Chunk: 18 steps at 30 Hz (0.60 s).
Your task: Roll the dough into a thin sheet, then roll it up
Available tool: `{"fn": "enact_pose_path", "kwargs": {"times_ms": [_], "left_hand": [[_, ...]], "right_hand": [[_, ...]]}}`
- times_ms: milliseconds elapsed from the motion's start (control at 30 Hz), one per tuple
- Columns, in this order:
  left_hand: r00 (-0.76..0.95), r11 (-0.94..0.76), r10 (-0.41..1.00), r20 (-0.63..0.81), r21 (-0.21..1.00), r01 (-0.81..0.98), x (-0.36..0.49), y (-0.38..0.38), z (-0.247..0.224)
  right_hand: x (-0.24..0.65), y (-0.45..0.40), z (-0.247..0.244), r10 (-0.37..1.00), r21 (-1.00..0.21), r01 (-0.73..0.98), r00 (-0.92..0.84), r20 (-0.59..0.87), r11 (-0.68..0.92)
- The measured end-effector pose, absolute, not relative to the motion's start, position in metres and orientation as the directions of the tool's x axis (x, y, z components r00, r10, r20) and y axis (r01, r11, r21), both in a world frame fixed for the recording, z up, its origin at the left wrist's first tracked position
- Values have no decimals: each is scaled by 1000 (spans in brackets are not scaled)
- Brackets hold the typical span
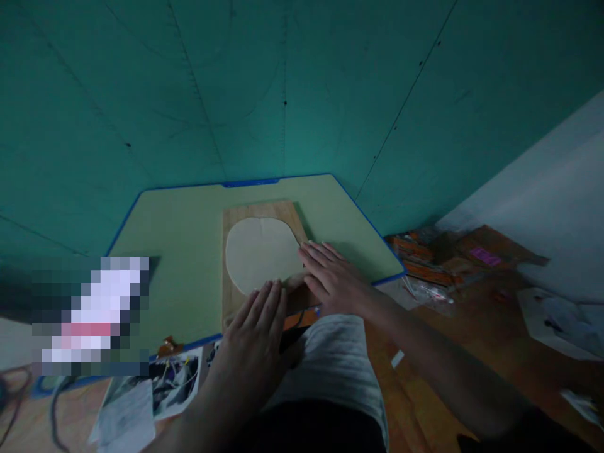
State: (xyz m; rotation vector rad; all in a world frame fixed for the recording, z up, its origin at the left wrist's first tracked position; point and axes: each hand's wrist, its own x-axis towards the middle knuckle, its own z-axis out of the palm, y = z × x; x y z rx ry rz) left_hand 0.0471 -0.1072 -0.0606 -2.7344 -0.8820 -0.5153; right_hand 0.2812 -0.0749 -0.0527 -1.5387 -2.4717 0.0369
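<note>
Behind a pale table (pixel 184 251) is a green wall (pixel 264 94). Flat dough (pixel 262 251) lies on a wooden board (pixel 283 209). The left hand (pixel 255 336) and right hand (pixel 331 277) rest palms down at the dough's near side, fingers straight, not clenched; both arms slant inward.

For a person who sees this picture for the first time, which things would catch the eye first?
Probably the pale, rounded sheet on the wooden board, near the middle. Next come the left hand at the sheet's near edge and the right hand at its lower right. Beyond the blue-edged table, a green wall fills the upper view.
</note>
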Motion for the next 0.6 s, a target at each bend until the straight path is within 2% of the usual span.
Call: {"fn": "enact_pose_path", "kwargs": {"times_ms": [167,267,467,600], "left_hand": [[652,-702,631,421,-50,711,37,-66,-63],[588,-639,686,430,-32,769,38,-67,-66],[636,-677,649,416,-64,733,54,-119,-58],[727,-760,558,401,-103,641,55,-142,-52]], "right_hand": [[254,-16,-43,911,-138,908,-369,183,396],[246,-7,-42,919,-141,918,-339,204,370],[272,-54,-48,909,-202,890,-378,179,410],[292,-87,-54,897,-220,873,-400,188,436]]}}
